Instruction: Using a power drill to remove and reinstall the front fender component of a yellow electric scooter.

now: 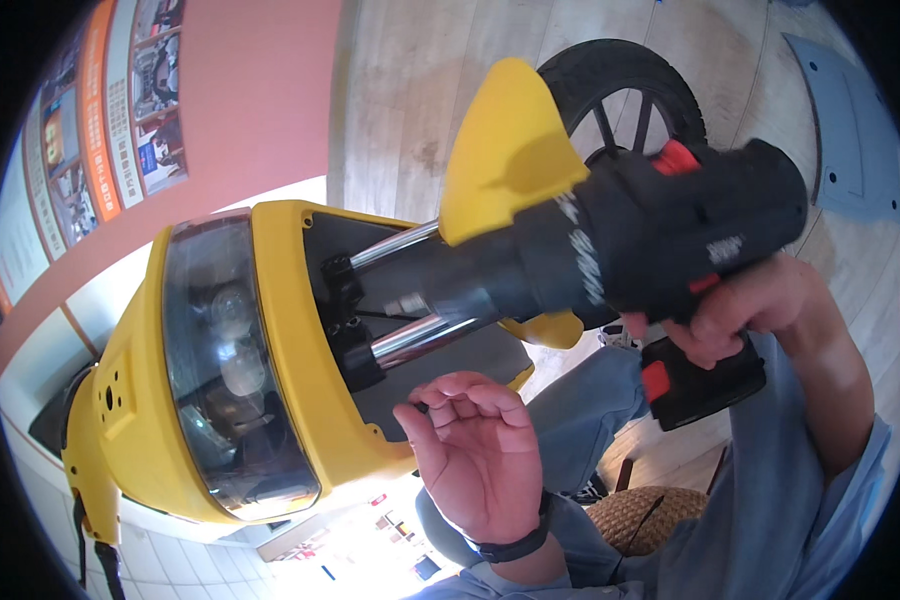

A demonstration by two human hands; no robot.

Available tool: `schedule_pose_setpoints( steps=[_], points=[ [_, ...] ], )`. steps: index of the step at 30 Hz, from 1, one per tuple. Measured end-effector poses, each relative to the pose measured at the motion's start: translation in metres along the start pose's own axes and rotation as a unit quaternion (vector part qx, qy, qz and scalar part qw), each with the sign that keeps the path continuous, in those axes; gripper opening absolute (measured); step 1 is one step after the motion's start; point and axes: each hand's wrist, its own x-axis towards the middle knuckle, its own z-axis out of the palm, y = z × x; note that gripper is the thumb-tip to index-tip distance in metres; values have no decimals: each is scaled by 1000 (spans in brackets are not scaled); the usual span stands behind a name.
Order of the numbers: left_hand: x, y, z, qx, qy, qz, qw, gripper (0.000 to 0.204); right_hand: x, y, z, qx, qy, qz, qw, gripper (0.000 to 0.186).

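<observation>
- Running from upper right down toward lower left, the long axis of the black cordless drill [660,240] aims its nose at the yellow scooter front panel [300,330]; the drill sits right of centre, close under the camera, its front end hidden behind the yellow fender [505,150].
- Starting at the far left, a wall with a strip of posters [100,110] curves along the rim.
- Next comes the panel, tilted, with a clear headlight lens [230,370] set in its face; inside the lens sit bulbs and a reflector.
- Behind the panel's opening, two chrome fork tubes [420,335] slant up to the right, parallel to the drill's axis.
- Below them, the left hand [480,450] is half curled, palm toward the camera, fingertips pinched near the panel's lower edge; whether it holds a small part I cannot tell. A dark wristband [515,545] circles the wrist.
- Above, the black front tyre [620,85] rests on a wooden floor.
- At right, the right hand [745,305] is closed round the drill's grip, above the red-and-black battery [700,385].
</observation>
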Motion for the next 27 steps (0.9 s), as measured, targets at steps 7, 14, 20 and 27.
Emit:
schedule_pose_setpoints(
  steps=[7,14,20,27],
  points=[
    [-29,-6,13,113,57,-78,989,26,46,-37,43,93,115,4,989,21],
    [-70,-2,36,192,43,-98,975,26,89,-44,33,77,102,29,991,35],
    [-51,16,36,226,-48,-273,934,21,109,-41,29,182,61,13,981,35],
    [-35,20,31,192,16,-347,918,20,117,-42,33,164,75,30,983,33]
  ],
)
